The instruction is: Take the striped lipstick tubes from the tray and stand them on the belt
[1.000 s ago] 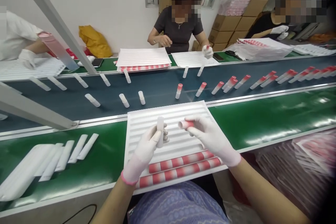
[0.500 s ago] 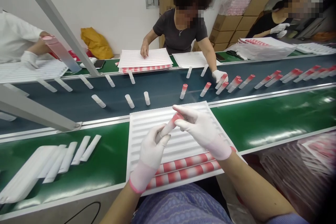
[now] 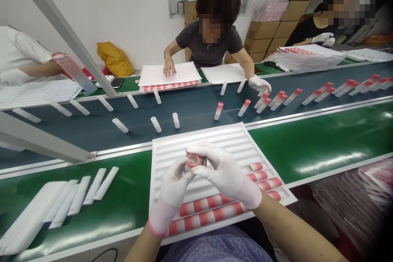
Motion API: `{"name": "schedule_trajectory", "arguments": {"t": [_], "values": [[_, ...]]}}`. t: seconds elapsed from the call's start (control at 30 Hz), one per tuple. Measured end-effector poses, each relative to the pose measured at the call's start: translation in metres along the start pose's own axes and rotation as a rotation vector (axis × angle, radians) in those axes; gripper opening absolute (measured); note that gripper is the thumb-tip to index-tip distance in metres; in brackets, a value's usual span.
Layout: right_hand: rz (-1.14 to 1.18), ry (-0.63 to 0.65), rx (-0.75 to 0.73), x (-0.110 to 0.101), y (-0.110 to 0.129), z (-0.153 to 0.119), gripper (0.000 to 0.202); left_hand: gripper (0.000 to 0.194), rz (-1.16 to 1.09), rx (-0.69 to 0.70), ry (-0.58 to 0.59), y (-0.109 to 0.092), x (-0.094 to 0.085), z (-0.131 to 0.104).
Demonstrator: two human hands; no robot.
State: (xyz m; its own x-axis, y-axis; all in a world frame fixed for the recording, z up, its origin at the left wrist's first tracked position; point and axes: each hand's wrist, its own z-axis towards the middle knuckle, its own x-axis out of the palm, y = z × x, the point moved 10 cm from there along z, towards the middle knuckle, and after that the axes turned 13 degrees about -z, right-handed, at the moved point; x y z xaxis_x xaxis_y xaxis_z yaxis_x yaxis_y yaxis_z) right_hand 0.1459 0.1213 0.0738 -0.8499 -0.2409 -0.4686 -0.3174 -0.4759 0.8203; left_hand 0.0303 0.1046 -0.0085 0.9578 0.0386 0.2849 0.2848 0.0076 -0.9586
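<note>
My left hand (image 3: 175,185), in a white glove, is wrapped round a red-rimmed tube (image 3: 193,161). The tube's open end faces me. My right hand (image 3: 221,172), gloved too, grips the same tube from the other side, thumb and fingers at its rim. Both hands are over a white ridged tray (image 3: 166,151). Red-and-white tubes (image 3: 211,215) lie in rows in the tray's near part, partly covered by my right hand and wrist.
Upright white and red-topped tubes (image 3: 219,111) stand on the dark conveyor (image 3: 196,110) beyond the tray. White tubes (image 3: 80,194) lie at left on the green surface (image 3: 129,204). A slanting metal post (image 3: 61,28) rises at left. Across the conveyor, a person's gloved hand (image 3: 259,84) is near tubes.
Both hands have drawn closer together round the tube, which has turned its open end toward me. My right hand has closed. More red-and-white tubes show in the tray. The view has shifted slightly.
</note>
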Motion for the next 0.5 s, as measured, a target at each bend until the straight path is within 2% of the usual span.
{"name": "schedule_trajectory", "arguments": {"t": [0.13, 0.27, 0.33, 0.5], "values": [[0.007, -0.03, -0.018, 0.002, 0.001, 0.0, 0.035, 0.031, 0.036, 0.012, -0.087, 0.0, -0.006, -0.002], [-0.006, -0.028, -0.099, 0.003, 0.01, 0.0, 0.033, 0.029, 0.062, 0.036, -0.133, -0.002, -0.01, -0.003], [-0.017, 0.013, -0.144, 0.003, 0.016, 0.001, 0.032, 0.029, 0.042, 0.023, -0.077, -0.004, -0.005, 0.0], [-0.007, 0.165, -0.202, 0.008, 0.022, 0.003, 0.027, 0.019, 0.032, -0.019, 0.186, -0.008, 0.013, 0.0]]}}
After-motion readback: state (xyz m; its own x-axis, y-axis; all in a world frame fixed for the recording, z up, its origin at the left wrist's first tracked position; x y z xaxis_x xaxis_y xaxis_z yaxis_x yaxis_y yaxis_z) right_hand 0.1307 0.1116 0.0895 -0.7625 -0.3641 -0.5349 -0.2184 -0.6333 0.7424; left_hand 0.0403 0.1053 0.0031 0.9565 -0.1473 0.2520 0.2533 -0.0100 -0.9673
